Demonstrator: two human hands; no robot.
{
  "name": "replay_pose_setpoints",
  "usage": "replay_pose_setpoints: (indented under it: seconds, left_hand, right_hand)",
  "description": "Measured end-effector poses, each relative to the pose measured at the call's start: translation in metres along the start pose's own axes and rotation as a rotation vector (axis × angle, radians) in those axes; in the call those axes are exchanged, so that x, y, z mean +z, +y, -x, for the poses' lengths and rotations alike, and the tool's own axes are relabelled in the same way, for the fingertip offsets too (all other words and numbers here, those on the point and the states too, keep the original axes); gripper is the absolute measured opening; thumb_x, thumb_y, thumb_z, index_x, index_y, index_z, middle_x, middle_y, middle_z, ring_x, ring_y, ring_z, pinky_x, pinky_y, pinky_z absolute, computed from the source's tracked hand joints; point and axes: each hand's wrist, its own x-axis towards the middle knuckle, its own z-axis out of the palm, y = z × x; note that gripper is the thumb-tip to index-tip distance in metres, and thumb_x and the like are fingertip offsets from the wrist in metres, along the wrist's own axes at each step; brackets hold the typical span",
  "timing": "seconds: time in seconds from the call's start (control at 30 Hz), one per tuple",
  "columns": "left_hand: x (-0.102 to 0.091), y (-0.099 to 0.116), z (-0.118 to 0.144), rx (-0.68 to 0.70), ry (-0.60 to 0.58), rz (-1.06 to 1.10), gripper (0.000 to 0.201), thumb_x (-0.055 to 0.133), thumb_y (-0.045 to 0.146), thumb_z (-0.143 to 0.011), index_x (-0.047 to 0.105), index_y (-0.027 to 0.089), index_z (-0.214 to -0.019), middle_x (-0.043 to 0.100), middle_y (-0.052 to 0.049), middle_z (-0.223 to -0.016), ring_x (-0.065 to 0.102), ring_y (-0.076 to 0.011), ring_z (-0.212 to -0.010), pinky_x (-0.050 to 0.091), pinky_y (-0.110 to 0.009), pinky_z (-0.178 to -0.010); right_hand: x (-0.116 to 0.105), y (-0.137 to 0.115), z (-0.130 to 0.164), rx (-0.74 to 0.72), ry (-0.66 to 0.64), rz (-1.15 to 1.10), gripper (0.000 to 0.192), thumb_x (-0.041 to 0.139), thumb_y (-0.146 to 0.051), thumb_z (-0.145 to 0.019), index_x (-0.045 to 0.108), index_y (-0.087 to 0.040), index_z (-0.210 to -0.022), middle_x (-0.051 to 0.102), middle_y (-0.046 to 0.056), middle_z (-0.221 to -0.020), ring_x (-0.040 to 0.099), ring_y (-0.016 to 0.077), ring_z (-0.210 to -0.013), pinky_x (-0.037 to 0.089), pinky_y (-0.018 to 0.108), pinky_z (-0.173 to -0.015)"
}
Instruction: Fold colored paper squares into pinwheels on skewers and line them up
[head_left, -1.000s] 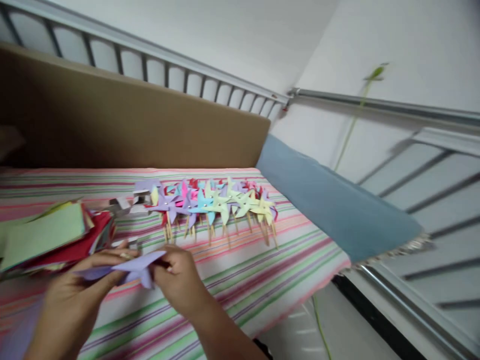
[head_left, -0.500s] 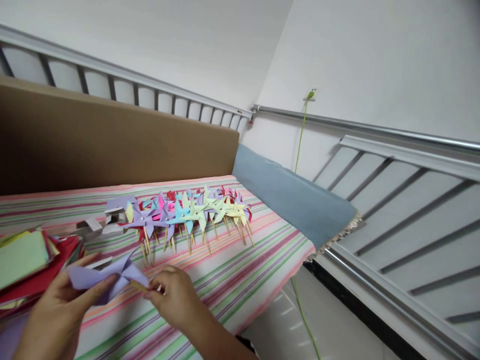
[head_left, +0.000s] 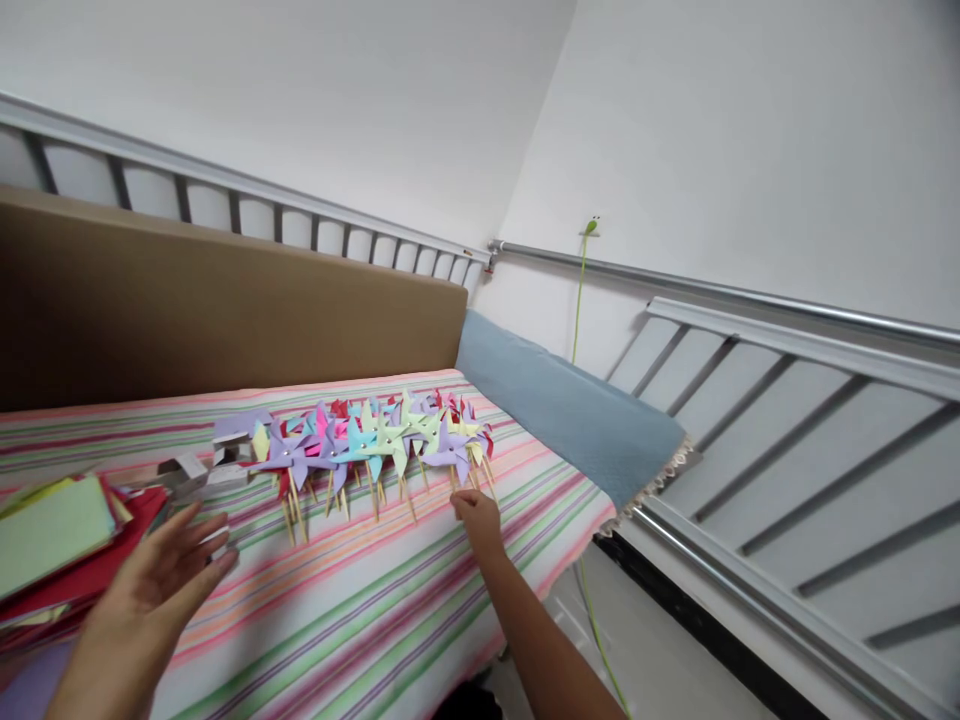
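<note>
Right hand [head_left: 480, 518] pinches the stick [head_left: 453, 479] of a purple paper pinwheel [head_left: 448, 449]; left hand [head_left: 154, 592] is splayed, seemingly empty. Featherlight, I'd guess, blades [head_left: 438, 458] easily creased; safest held there, by the stick.

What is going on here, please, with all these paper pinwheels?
A person's right hand is holding a purple pinwheel by its stick, near the right end of a group of colourful pinwheels on a striped cloth. The left hand is open and seems to hold nothing; it is beside a pile of coloured paper. Small open boxes lie between the paper and the pinwheels.
</note>
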Motion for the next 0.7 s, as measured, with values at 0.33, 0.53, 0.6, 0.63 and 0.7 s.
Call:
replay_pose_setpoints:
  seconds: [0.33, 0.53, 0.6, 0.63, 0.7]
  left_hand:
    - [-0.003, -0.006, -0.003, -0.049, -0.055, -0.044, 0.066, 0.080, 0.038, -0.041, 0.060, 0.026, -0.103, 0.063, -0.005, -0.116, 0.053, -0.0312, -0.115, 0.037, -0.044, -0.104]
    - [-0.005, 0.002, 0.001, 0.008, 0.019, 0.012, 0.054, 0.080, 0.033, -0.042, 0.066, 0.027, -0.094, 0.069, -0.005, -0.104, 0.056, -0.0338, -0.109, 0.039, -0.049, -0.101]
    - [-0.013, 0.009, 0.004, 0.109, 0.075, 0.065, 0.047, 0.078, 0.032, -0.049, 0.067, 0.028, -0.094, 0.070, -0.002, -0.101, 0.057, -0.0328, -0.108, 0.037, -0.050, -0.103]
    - [-0.019, 0.012, 0.006, 0.175, 0.127, 0.101, 0.043, 0.076, 0.032, -0.053, 0.066, 0.029, -0.095, 0.070, 0.000, -0.099, 0.058, -0.0316, -0.106, 0.036, -0.051, -0.104]
    - [-0.033, 0.019, 0.008, 0.299, 0.270, 0.189, 0.033, 0.072, 0.029, -0.062, 0.066, 0.031, -0.095, 0.070, 0.004, -0.095, 0.060, -0.0274, -0.103, 0.037, -0.049, -0.103]
  right_hand:
    - [0.017, 0.009, -0.032, 0.085, 0.038, 0.103, 0.030, 0.055, -0.032, -0.087, 0.055, -0.015, -0.112, 0.057, 0.007, -0.113, 0.059, 0.0198, -0.094, 0.051, 0.038, -0.078]
    - [0.012, 0.014, -0.034, 0.041, 0.083, 0.131, 0.025, 0.057, -0.032, -0.084, 0.060, -0.013, -0.101, 0.063, 0.006, -0.099, 0.061, 0.0175, -0.085, 0.051, 0.035, -0.074]
    - [0.009, 0.016, -0.022, 0.014, 0.097, 0.130, 0.024, 0.059, -0.033, -0.079, 0.064, -0.012, -0.090, 0.066, 0.006, -0.083, 0.062, 0.0192, -0.078, 0.050, 0.033, -0.070]
    - [0.008, 0.017, -0.014, -0.005, 0.104, 0.124, 0.026, 0.057, -0.034, -0.078, 0.064, -0.013, -0.090, 0.067, 0.006, -0.079, 0.062, 0.0207, -0.076, 0.049, 0.032, -0.069]
    - [0.010, 0.014, 0.008, -0.052, 0.085, 0.109, 0.031, 0.053, -0.036, -0.077, 0.063, -0.013, -0.095, 0.067, 0.007, -0.082, 0.062, 0.0215, -0.076, 0.048, 0.033, -0.069]
